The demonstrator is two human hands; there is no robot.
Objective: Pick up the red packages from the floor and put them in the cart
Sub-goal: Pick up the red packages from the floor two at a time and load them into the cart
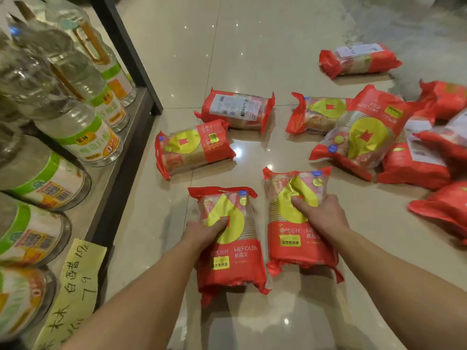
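A glossy tiled floor (252, 46) carries a low shelf (118, 157) along its left edge, packed with large clear bottles (86, 137) of pale liquid. Many red packages (192, 147) lie scattered over the floor's middle and right side, with stacked paper cups showing through their clear windows. Nearest the person, two more lie side by side on the floor: the left hand (204, 232) grips the left package (235, 263) and the right hand (321, 218) grips the right package (300, 248), thumbs pressed into their yellow fronts.
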